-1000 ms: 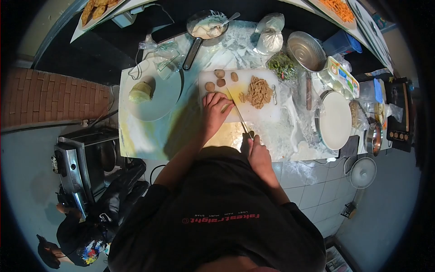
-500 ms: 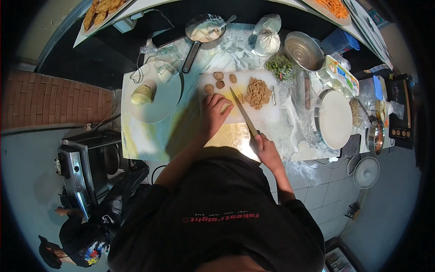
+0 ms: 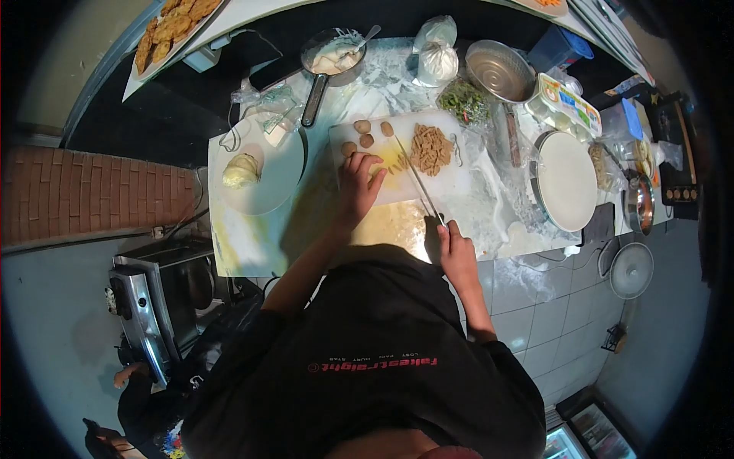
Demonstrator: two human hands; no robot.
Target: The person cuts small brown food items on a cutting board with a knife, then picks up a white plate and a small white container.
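My right hand is closed round the handle of a long knife. Its blade slants across the white cutting board, seen nearly edge-on. My left hand rests on the board left of the blade, its thumb apart from the bent fingers; I see nothing held there. Beyond it lie several small brown balls, perhaps meatballs. A few cut strips are beside the blade. Right of the knife sits a heap of brown strips.
On the left, a large round plate bears a piece of cabbage. Behind stand a pan with white batter, a bag, green herbs and a metal bowl. A white dish is at right. Another person is lower left.
The knife has swung more upright and turned edge-on, with my right hand slightly to the right. My left hand has drawn back from the blade a little. The whole view has shifted slightly.
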